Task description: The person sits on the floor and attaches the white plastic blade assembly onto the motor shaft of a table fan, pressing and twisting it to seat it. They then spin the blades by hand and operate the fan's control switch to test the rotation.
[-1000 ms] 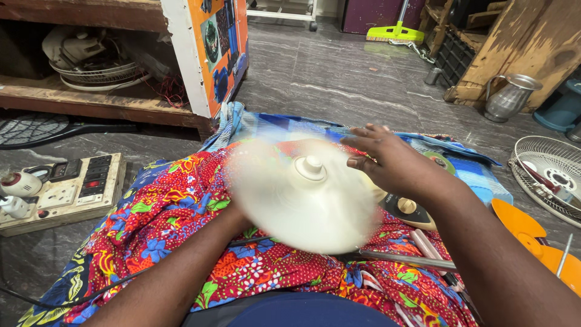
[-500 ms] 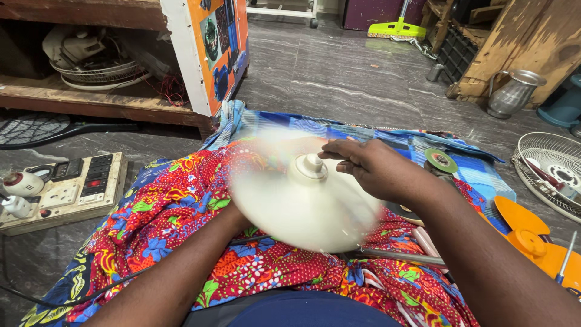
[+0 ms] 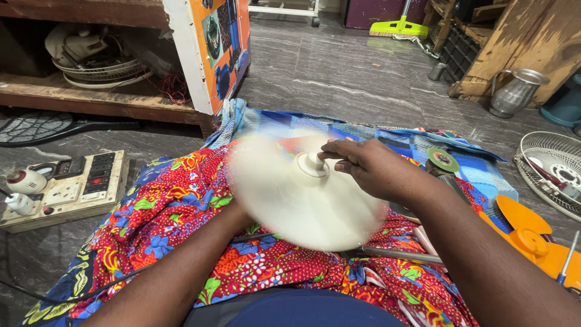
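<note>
Over a floral cloth (image 3: 175, 212) on grey floor, our right hand (image 3: 375, 169) pinches the hub (image 3: 311, 163) of a blurred cream fan blade (image 3: 302, 194); our left hand beneath it is hidden, grip perhaps closed—we cannot tell.

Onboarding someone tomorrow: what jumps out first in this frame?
A cream fan blade, motion-blurred into a disc, fills the centre over a bright red floral cloth. The right hand has its fingers at the blade's hub, while the left hand is hidden beneath it. An orange fan blade lies at the right.
</note>
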Motion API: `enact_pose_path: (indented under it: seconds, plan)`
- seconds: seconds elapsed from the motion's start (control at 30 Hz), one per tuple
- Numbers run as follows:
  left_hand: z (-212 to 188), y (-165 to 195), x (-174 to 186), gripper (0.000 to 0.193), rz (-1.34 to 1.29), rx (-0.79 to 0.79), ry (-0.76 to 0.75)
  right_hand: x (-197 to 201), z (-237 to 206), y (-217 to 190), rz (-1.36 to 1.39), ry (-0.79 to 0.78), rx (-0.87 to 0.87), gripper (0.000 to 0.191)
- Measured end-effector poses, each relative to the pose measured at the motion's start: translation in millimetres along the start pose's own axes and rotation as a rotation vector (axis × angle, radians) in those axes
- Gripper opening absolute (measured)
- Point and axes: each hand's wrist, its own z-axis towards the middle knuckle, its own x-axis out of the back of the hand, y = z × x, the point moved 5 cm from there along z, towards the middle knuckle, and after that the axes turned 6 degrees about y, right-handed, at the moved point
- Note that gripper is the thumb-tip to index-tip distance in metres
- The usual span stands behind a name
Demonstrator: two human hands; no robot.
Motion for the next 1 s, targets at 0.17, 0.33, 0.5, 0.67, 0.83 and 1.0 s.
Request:
enact_pose_path:
  seconds: [0.17,0.33,0.5,0.67,0.83,1.0]
  plan:
    - [1.8,1.0,-0.1,0.046,-0.006,-0.006,-0.001,-1.7,0.7,-2.2,0.024,-0.004,0.021,0.039]
    - [1.7,0.9,0.1,0.045,-0.008,-0.008,-0.002,-1.9,2.3,-2.1,0.012,-0.014,0.004,0.038]
    - [1.9,1.0,0.0,0.045,-0.012,-0.009,-0.005,-2.3,2.8,-2.9,-0.001,-0.015,0.010,0.038]
    - [2.3,0.9,-0.4,0.044,-0.015,-0.012,-0.007,-4.4,2.4,-0.8,-0.017,0.001,0.001,0.037]
    - [0.1,-0.5,-0.8,0.044,-0.019,-0.006,-0.011,-5.4,1.9,-1.0,-0.047,0.012,0.104,0.036]
    - [1.6,2.8,0.9,0.044,-0.015,-0.013,-0.015,-5.6,1.9,-1.6,0.026,0.066,0.141,0.043]
